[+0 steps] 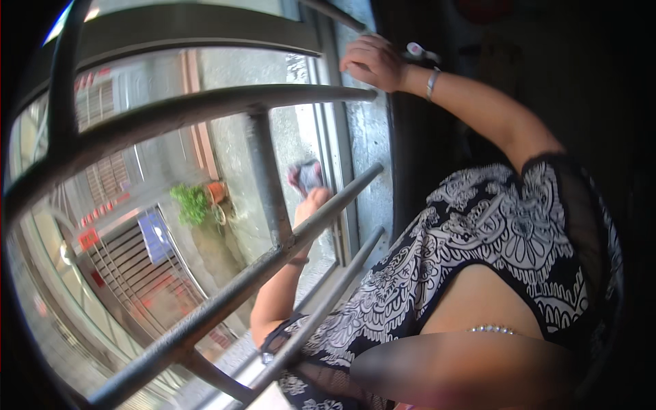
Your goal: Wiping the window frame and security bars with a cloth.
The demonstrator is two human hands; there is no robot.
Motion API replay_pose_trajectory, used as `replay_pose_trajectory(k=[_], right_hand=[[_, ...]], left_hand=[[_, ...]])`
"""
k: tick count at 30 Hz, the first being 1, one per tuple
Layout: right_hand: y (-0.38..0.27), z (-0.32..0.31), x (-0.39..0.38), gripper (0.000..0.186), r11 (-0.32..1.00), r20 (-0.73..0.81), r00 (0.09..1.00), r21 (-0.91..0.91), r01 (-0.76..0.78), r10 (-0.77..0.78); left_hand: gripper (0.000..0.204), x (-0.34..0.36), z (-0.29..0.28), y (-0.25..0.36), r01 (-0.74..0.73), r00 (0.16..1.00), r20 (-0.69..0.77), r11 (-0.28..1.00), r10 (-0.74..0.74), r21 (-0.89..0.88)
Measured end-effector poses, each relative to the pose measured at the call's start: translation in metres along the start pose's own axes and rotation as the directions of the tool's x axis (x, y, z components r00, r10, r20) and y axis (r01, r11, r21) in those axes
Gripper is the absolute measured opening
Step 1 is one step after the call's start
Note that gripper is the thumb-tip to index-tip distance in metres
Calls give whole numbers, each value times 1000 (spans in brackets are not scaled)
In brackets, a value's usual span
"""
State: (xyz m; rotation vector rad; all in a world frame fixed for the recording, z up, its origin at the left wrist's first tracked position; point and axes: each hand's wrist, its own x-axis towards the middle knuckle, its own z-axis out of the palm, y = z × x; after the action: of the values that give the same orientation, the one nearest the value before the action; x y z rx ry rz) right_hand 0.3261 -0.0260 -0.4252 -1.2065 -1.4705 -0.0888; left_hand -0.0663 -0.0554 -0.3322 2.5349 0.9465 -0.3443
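Note:
Outside the metal bars [205, 294], my left hand [314, 199] is closed on a crumpled grey-and-pink cloth [306, 176] beside the pane and white window frame [331, 130]; my left arm reaches through behind the bars, partly hidden by them. At the upper right, my right hand [372, 63] has its fingers curled on the edge of the window frame, just below an upper bar's end, with a bracelet at the wrist. The bars run from the left to the grey sill [365, 133] in front of my body.
Beyond the bars, far below, are a potted green plant [193, 205], a barred gate [140, 273] with a blue cloth [154, 236], and a barred window [99, 109]. A dark overhead rail [205, 31] crosses the upper left. My patterned top fills the lower right.

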Motion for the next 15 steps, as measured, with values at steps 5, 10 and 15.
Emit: replay_pose_trajectory(k=[5, 10, 15], right_hand=[[-23, -5, 5, 8, 997, 15, 998, 23, 68, -68], [-26, -2, -1, 8, 998, 40, 998, 22, 52, -53], [-23, -6, -7, 9, 999, 37, 999, -43, 16, -14]], left_hand=[[32, -66, 29, -18, 101, 991, 99, 988, -90, -116], [43, -60, 45, -18, 187, 969, 187, 975, -163, -119], [53, -33, 65, -65, -98, 989, -76, 952, 125, 289]])
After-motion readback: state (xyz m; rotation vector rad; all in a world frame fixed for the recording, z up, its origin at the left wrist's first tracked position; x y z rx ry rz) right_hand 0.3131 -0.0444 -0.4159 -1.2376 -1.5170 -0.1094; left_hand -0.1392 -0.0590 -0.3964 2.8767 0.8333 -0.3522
